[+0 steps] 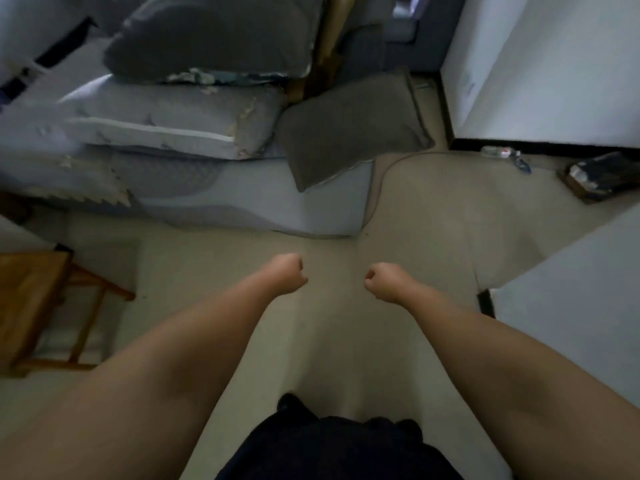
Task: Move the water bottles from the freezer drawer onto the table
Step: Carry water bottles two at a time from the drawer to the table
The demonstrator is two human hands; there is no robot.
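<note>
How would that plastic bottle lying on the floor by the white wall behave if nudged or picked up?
The plastic bottle lies on its side on the smooth floor, so a nudge would probably roll it. It looks clear and thin-walled, likely light and easy to dent. How full it is cannot be told.

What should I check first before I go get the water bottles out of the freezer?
1. Left hand free to grab: ok, curled in a fist and holding nothing.
2. Right hand free to grab: ok, also a fist, holding nothing.
3. Floor ahead free to walk on: ok right in front; a cable trails by the mattress.
4. Freezer drawer found: cannot tell, no drawer in view; only a white appliance at the right.
5. Table ready: cannot tell, only a corner of a wooden table shows at the left.
6. Stray things: not ok, a plastic bottle lies on the floor by the appliance.
</note>
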